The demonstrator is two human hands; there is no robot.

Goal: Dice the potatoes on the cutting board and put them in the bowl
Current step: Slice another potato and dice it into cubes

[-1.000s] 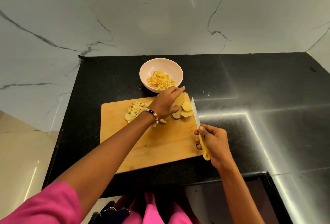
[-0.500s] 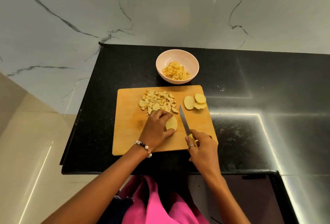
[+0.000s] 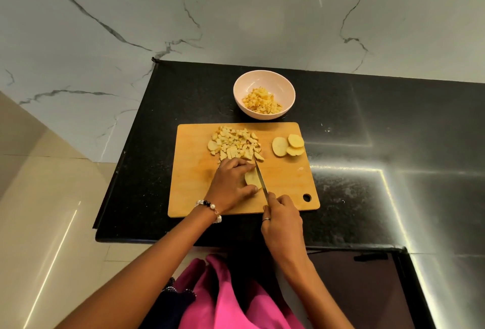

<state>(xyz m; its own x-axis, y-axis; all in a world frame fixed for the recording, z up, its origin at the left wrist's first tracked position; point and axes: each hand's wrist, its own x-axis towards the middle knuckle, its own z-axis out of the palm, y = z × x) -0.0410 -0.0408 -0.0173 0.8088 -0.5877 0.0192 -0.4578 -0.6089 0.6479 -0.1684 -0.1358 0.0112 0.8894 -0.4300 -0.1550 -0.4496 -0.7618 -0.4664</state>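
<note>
A wooden cutting board (image 3: 199, 192) lies on the black counter. My left hand (image 3: 231, 184) grips a potato slice (image 3: 252, 179) flat on the board's middle. My right hand (image 3: 282, 222) grips a knife (image 3: 261, 177) whose blade lies against the slice's right edge. A pile of diced potato (image 3: 235, 143) sits at the board's far side, and three round slices (image 3: 288, 145) lie at its far right. Behind the board stands a pale pink bowl (image 3: 263, 80) holding diced potato (image 3: 262, 101).
The black counter (image 3: 367, 131) extends right, with bright light reflections. Its left edge drops to a beige floor (image 3: 39, 210). A marble wall (image 3: 236, 13) rises behind. A dark glass panel (image 3: 354, 289) lies near the front right.
My left hand took one slice from the far right of the board and brought it to the middle. My right hand moved the knife in against that slice.
</note>
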